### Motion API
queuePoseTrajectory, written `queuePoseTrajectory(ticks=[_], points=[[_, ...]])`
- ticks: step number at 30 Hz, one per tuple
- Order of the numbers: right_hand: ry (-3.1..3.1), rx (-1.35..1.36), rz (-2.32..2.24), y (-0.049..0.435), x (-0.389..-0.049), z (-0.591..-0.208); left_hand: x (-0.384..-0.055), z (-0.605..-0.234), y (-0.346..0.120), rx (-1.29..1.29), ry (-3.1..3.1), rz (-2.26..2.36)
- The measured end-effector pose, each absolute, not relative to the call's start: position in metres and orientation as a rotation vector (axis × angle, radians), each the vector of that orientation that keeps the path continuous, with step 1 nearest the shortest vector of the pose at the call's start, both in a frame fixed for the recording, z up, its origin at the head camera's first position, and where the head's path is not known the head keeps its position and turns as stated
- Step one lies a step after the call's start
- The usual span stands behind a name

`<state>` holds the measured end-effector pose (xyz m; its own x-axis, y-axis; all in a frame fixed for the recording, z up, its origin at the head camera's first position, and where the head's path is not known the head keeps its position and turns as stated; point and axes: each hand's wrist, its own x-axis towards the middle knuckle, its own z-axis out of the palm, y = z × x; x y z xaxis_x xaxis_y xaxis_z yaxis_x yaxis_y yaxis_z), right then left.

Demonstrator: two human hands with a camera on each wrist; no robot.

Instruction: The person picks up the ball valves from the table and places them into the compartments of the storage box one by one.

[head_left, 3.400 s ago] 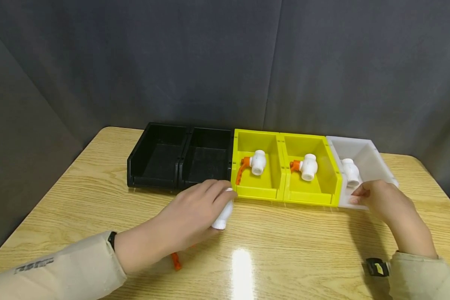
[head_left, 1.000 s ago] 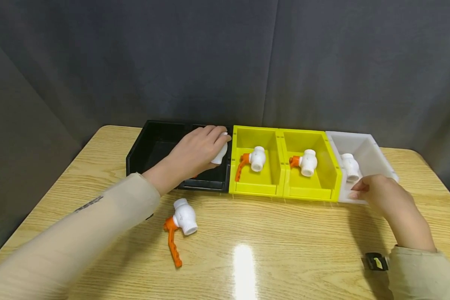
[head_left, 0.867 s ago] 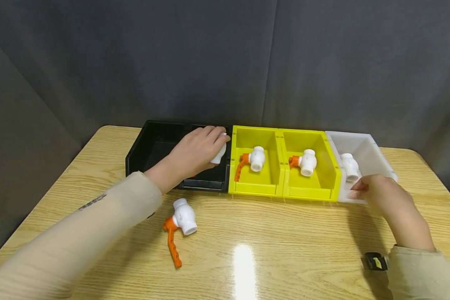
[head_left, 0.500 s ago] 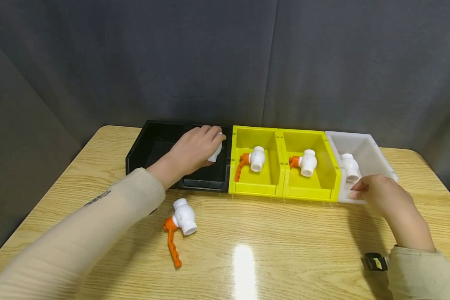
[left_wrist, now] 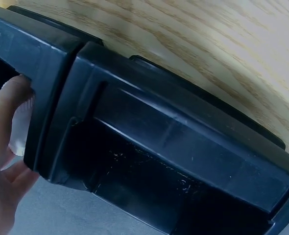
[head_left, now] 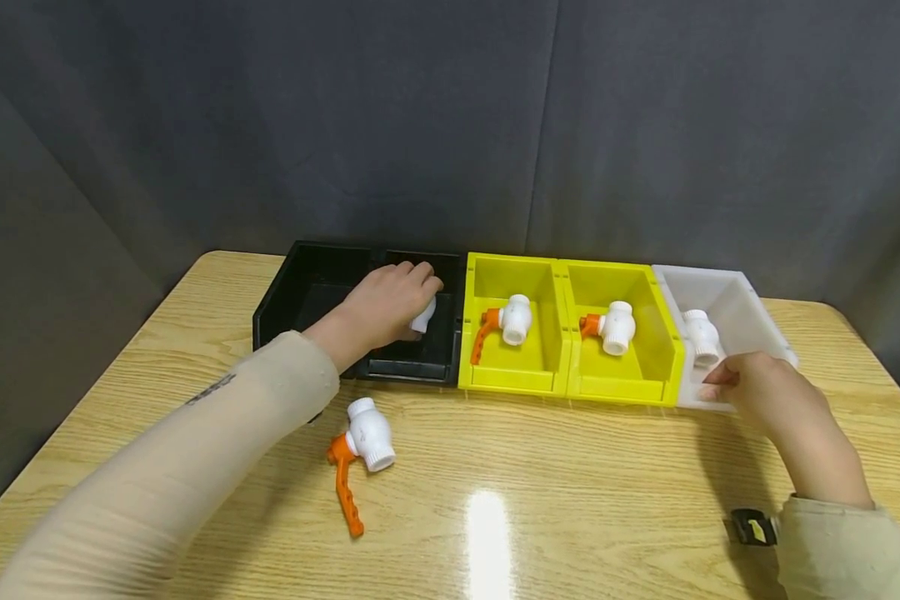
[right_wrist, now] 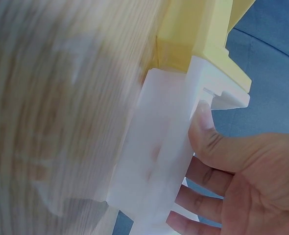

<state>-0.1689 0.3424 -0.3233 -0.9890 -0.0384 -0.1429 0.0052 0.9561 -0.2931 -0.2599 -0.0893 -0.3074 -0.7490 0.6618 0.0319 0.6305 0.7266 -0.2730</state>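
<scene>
My left hand (head_left: 386,304) reaches into the second black bin (head_left: 412,367) from the left and grips a white ball valve (head_left: 423,317), mostly hidden by the fingers. In the left wrist view, the valve's ribbed white end (left_wrist: 21,127) shows between thumb and fingers, behind the bin wall. My right hand (head_left: 772,396) rests loosely curled at the front of the white bin (head_left: 765,329), fingertips behind its front lip in the right wrist view. Just behind those fingers lies another white ball valve (head_left: 701,337).
A white ball valve (head_left: 371,435) with an orange handle lies on the wooden table (head_left: 570,492) before the black bins. Two yellow bins (head_left: 513,382) in the middle of the row hold one such valve each. The leftmost black bin (head_left: 300,365) adjoins the second one. A grey curtain (head_left: 450,125) hangs behind.
My left hand has carried the ball valve from above the table's front into the second black bin, then lowered it and drawn it slightly left. The right hand has stayed put.
</scene>
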Motion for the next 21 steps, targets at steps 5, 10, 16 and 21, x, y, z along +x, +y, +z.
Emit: queuePoseTrajectory(ticks=[5, 10, 16, 21], points=[[2.96, -0.014, -0.444, 0.3422, -0.1687, -0.3237, -0.2627, -0.3107, -0.0871, -1.045, -2.843, 0.354], [2.96, -0.014, -0.446, 0.3422, -0.1685, -0.324, -0.2631, -0.312, -0.0836, -1.05, -2.885, 0.352], [2.979, -0.027, -0.432, 0.3419, -0.1682, -0.3238, -0.2629, -0.3126, -0.0804, -1.074, -2.923, 0.327], [2.993, -0.042, -0.43, 0.3419, -0.1686, -0.3251, -0.2655, -0.3153, -0.0808, -1.144, -2.933, 0.306]])
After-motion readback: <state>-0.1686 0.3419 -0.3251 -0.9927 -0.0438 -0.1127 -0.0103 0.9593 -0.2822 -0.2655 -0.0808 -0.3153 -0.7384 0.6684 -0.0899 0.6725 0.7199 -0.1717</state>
